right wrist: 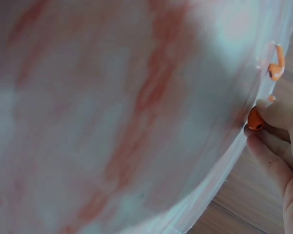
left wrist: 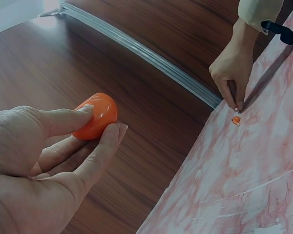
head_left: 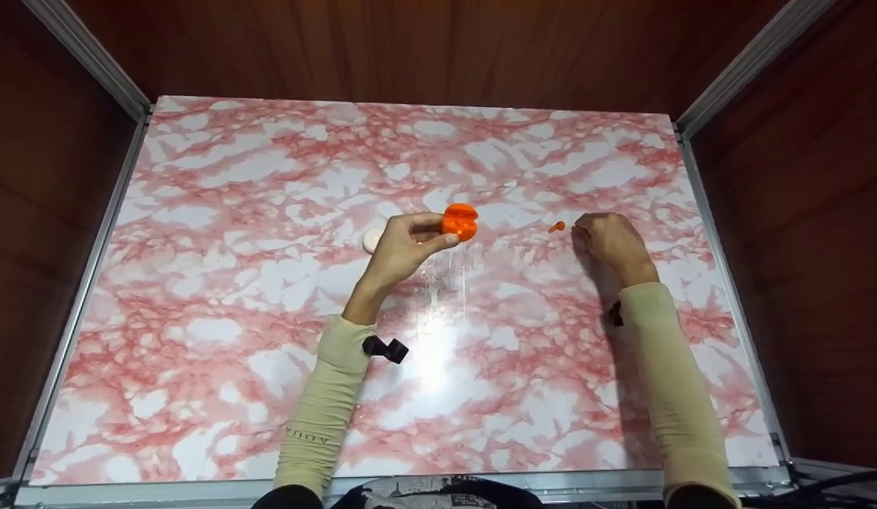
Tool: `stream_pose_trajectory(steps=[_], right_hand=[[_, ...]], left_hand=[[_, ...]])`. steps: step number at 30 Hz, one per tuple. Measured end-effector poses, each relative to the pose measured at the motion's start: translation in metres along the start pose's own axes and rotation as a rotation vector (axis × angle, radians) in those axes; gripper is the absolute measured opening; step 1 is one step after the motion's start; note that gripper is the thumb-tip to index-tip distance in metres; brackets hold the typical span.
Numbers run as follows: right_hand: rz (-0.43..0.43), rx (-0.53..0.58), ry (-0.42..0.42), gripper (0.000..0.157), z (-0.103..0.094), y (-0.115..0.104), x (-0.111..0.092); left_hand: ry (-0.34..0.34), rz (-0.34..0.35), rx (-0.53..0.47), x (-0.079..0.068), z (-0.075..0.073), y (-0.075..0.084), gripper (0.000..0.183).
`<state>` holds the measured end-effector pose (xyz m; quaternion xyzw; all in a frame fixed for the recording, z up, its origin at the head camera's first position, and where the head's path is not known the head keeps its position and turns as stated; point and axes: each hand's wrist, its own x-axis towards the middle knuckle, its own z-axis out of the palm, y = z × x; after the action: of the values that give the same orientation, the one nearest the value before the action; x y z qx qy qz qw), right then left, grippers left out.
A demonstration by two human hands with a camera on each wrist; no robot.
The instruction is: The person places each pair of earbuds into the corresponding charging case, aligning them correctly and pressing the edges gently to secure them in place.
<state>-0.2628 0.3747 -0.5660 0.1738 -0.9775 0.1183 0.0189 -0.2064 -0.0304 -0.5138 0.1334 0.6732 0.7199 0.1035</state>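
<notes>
My left hand (head_left: 402, 249) grips an orange earbud case (head_left: 460, 227) with its lid raised, above the middle of the table. In the left wrist view, thumb and fingers wrap the rounded orange shell (left wrist: 98, 117); its inside faces away. Farther right, close over the tabletop, my right hand (head_left: 612, 239) pinches an orange earbud (right wrist: 255, 119) between thumb and fingertips, as the right wrist view shows. A second orange earbud (head_left: 558, 227) lies on the table just left of those fingertips.
Partly behind my left hand is a whitish round object (head_left: 371, 240). The table (head_left: 219, 396) has a red-and-white marbled top. Dark wood panels (head_left: 410, 49) and metal rails (head_left: 735, 297) enclose it at the back and sides.
</notes>
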Motion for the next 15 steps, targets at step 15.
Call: stream_pose_trajectory(steps=[15], right_hand=[[-0.106,0.168,0.172,0.005,-0.005,-0.021,0.000]], left_hand=[[0.002,-0.008,0.005,0.001,0.001,0.000,0.030]])
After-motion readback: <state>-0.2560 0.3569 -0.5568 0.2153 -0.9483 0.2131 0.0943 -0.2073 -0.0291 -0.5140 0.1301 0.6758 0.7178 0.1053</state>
